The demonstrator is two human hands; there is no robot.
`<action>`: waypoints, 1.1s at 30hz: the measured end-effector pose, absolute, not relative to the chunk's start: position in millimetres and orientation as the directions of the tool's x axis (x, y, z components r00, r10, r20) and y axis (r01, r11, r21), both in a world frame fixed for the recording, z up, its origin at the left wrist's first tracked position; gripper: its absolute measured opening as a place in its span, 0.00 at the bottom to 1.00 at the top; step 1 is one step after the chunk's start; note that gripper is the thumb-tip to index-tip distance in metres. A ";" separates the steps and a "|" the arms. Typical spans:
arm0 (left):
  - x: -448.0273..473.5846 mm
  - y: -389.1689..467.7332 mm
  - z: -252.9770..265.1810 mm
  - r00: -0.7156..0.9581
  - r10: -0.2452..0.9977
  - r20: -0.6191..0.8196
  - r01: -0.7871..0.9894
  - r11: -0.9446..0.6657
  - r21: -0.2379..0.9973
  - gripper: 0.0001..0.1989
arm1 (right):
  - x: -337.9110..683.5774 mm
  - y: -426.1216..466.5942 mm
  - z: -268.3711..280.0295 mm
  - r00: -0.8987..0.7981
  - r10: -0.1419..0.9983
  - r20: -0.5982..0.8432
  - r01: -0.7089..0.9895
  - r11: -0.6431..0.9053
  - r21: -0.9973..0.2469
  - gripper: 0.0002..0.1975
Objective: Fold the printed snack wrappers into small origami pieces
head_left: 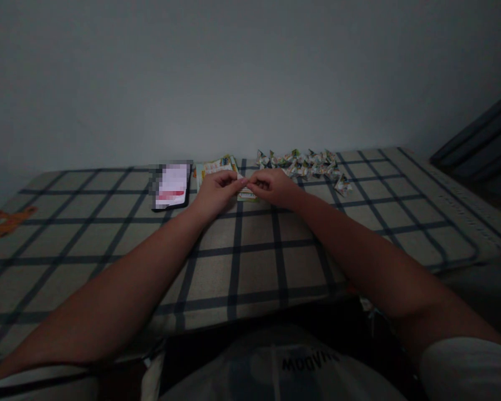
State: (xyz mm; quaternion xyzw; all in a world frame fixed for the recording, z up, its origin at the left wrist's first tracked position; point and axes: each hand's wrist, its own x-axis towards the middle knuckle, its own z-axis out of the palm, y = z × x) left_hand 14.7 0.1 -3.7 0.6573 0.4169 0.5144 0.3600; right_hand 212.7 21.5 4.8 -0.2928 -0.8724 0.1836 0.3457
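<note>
My left hand [217,192] and my right hand [279,188] meet over the cloth, thumbs and fingertips pinched together on a small printed paper [247,195]. Only its lower part shows below the fingers, white with green and yellow print. Just behind my left hand lies a stack of printed paper sheets [217,165], partly covered by that hand. Beyond my right hand sit several small, pointed shapes of folded printed paper [304,169], grouped in uneven rows.
A phone [171,186] with a lit, partly blurred screen lies left of the paper stack. Under everything is a checked tablecloth [254,262] with an orange figure [9,220] at far left. A plain wall [250,78] rises behind the table.
</note>
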 end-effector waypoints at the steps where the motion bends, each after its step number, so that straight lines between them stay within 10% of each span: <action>1: 13.8 0.6 -3.7 0.123 0.914 0.386 0.178 -0.403 0.898 0.18 | 212.3 21.4 4.5 -0.592 0.637 0.494 0.381 0.761 -0.525 0.12; 33: 5.9 14.8 -11.7 0.098 0.897 0.432 0.052 -0.438 0.898 0.24 | 215.2 26.8 -1.3 -0.618 0.621 0.482 0.306 0.755 -0.580 0.11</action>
